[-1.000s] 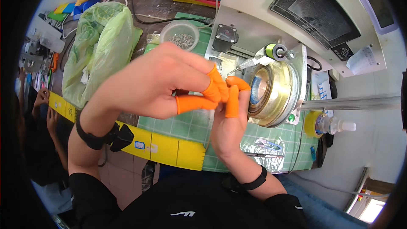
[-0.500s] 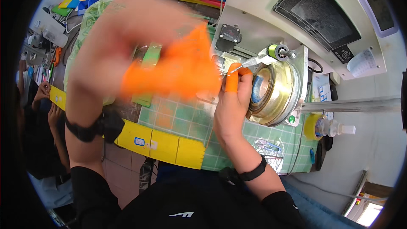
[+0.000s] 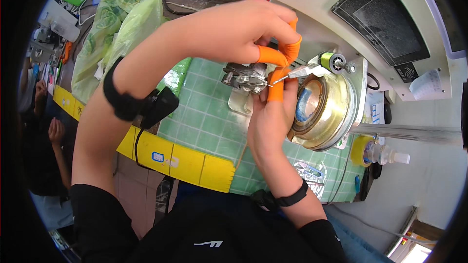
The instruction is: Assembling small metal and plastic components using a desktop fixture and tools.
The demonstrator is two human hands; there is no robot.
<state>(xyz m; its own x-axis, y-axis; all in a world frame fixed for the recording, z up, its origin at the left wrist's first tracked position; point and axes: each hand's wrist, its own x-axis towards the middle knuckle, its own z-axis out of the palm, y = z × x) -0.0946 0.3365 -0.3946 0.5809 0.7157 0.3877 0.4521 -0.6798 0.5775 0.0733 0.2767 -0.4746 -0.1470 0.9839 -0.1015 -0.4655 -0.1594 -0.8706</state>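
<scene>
Beside brass ring — fingers crowded

Your left hand covers the upper part of the small metal mechanism, and your right hand hides the brass ring's left rim. What the orange-capped fingertips pinch is too small to tell. The green bag blurs near the rim.

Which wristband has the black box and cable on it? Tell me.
The left wristband, on the raised forearm. A black box with a trailing cable sits against it; the right wristband is a plain black strap.
</scene>
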